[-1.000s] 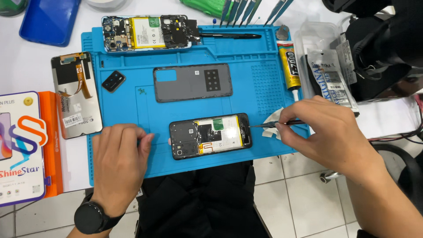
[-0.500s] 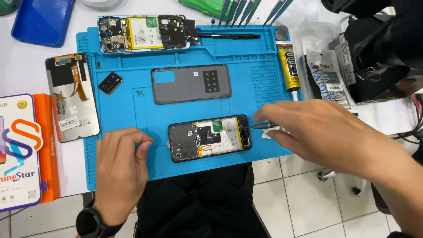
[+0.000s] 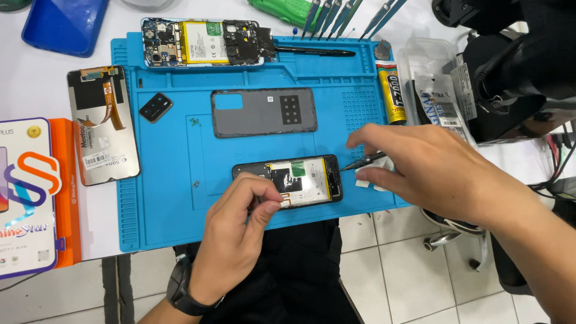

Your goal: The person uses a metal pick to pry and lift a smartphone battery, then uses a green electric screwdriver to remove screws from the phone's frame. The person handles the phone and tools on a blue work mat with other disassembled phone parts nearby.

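Head view: at lower centre on the blue mat [image 3: 156, 198], the left hand [image 3: 240, 234] pinches the opened phone's [image 3: 300, 183] edge while the right hand [image 3: 420, 174] grips a dark tool [image 3: 363, 161] beside it; best held steady, tip gently angled.

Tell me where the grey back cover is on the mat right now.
In the head view, the grey back cover lies flat mid-mat on the blue mat, between the opened phone above and the open phone below.

Opened phone [image 3: 300, 183] lies on mat [image 3: 162, 198], back cover [image 3: 264, 112] behind it.
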